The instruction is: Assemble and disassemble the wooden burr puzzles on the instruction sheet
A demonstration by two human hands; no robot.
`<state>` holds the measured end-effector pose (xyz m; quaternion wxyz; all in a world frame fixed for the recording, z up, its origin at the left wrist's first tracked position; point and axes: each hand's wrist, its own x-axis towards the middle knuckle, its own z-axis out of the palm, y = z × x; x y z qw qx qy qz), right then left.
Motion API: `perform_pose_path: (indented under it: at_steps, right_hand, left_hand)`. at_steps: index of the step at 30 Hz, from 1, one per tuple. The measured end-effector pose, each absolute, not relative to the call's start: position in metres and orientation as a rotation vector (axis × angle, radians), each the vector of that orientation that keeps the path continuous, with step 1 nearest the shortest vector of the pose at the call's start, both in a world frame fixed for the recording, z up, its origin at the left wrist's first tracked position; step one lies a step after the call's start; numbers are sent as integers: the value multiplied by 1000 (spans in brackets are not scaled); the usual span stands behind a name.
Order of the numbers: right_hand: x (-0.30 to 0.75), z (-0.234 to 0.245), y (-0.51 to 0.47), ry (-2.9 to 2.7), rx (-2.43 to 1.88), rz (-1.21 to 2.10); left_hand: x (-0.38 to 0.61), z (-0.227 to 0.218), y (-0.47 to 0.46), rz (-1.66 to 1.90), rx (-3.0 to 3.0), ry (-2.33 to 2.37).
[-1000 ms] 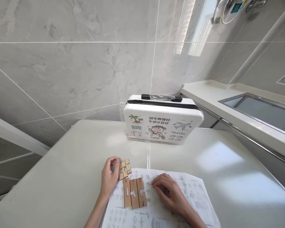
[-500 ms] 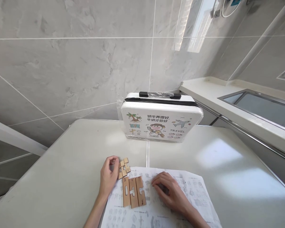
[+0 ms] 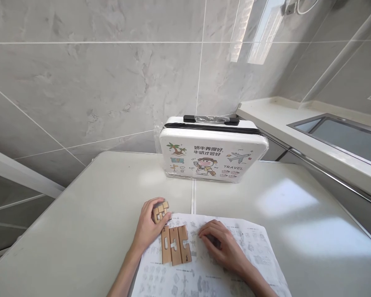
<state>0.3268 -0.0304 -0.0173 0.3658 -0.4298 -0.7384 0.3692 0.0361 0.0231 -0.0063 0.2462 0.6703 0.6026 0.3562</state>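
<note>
My left hand [image 3: 151, 221] is closed around a cluster of small, light wooden puzzle pieces [image 3: 161, 210], with the fingers behind them and the thumb across the near right side. Part of the cluster is hidden by the thumb. Just below it, three longer brown wooden puzzle pieces [image 3: 176, 245] lie side by side on a printed paper sheet [image 3: 200, 270]. They have cut-out notches and handwritten marks. To their right, my right hand [image 3: 221, 246] rests on the sheet, loosely curled, with a gap between thumb and fingers and nothing visible in it.
A white case [image 3: 214, 154] with cartoon prints, a black handle and clear plastic wrap stands at the back of the pale table [image 3: 111, 198]. A counter [image 3: 266, 109] runs along the right. Behind the table is a grey tiled wall [image 3: 111, 90].
My left thumb has come over the cluster of light pieces, and the hand now grips it where it was beside it. My right hand stays in place. The view has shifted slightly.
</note>
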Motion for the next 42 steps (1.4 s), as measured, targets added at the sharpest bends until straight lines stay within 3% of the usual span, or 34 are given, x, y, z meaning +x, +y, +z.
perform_pose_path:
  at_steps: [17,42]
  right_hand:
    - [328,-19,-31,-1907,-1095,941]
    - [331,-20,-31,-1905,-1088,964]
  left_hand:
    - [38,-9,22,857,1960,1649]
    - [41,-4,17,988,1848,1788]
